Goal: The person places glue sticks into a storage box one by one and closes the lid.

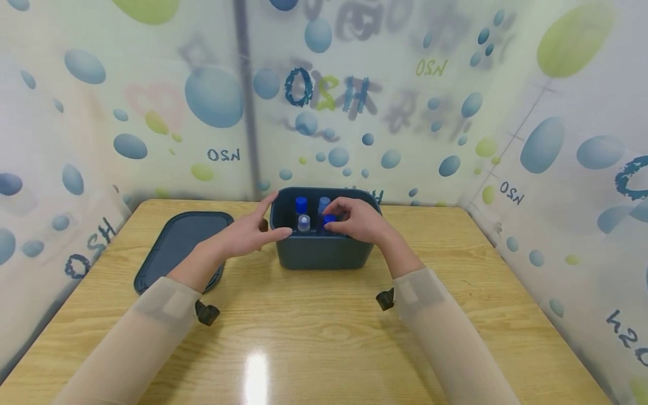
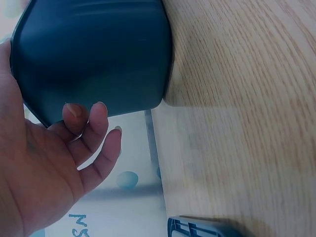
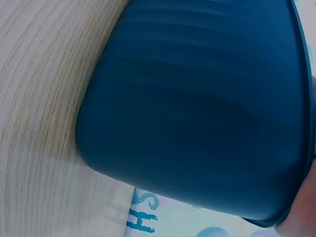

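Note:
A dark blue plastic bin (image 1: 324,254) stands on the table with several bottles inside. My left hand (image 1: 244,233) is at its left end, thumb laid over the front rim and index finger stretched to the back corner. In the left wrist view, the other fingers (image 2: 101,123) bend loosely beside the end wall. My right hand (image 1: 363,220) reaches over the right of the rim and pinches a bottle's blue cap (image 1: 329,219). Around it stand a blue-capped bottle (image 1: 301,203), a paler blue-topped one (image 1: 324,203) and a clear-topped one (image 1: 304,223). Walls hide the bottles' lower parts.
A dark blue lid (image 1: 179,247) lies flat on the wooden table (image 1: 314,326), left of the bin. Patterned curtains (image 1: 324,140) enclose the table at the back and on both sides. Dark wrist cameras (image 1: 206,313) sit under the sleeves.

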Motion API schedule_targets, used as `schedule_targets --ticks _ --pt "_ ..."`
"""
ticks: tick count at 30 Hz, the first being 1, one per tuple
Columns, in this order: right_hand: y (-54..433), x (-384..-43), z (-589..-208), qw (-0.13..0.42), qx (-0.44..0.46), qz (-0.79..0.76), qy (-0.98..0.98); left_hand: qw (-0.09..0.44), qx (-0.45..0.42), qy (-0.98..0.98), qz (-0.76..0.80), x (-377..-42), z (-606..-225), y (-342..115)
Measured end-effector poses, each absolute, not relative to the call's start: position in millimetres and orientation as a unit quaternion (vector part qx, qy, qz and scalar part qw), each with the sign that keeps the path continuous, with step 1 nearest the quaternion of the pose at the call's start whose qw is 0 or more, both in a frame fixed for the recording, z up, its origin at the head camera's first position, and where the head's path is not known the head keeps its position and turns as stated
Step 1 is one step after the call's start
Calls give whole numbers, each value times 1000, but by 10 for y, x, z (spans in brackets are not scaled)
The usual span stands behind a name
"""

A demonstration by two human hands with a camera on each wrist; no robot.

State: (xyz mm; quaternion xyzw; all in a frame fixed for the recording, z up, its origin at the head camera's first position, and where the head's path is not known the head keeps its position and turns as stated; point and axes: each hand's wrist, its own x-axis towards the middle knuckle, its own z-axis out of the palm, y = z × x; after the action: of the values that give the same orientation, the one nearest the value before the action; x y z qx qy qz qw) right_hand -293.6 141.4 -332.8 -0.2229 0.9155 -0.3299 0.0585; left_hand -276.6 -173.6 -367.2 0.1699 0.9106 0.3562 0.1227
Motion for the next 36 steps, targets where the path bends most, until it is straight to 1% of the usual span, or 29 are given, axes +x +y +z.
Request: schedule_targets --ticks 18,22,29,36 --pt "1431 -2933 -3304 66 -223 -337 913 122 174 908 360 -2785 -3702 -1754" --pt "1441 -2921 -3275 52 -208 -347 913 123 176 907 364 -2786 -3704 -1752" --pt "1557 -2890 -3222 11 -191 -393 900 122 177 905 368 -2775 -3690 -1742" --pt "1857 -2776 -3239 4 -195 -427 883 127 177 903 369 -2772 -3687 -1751"
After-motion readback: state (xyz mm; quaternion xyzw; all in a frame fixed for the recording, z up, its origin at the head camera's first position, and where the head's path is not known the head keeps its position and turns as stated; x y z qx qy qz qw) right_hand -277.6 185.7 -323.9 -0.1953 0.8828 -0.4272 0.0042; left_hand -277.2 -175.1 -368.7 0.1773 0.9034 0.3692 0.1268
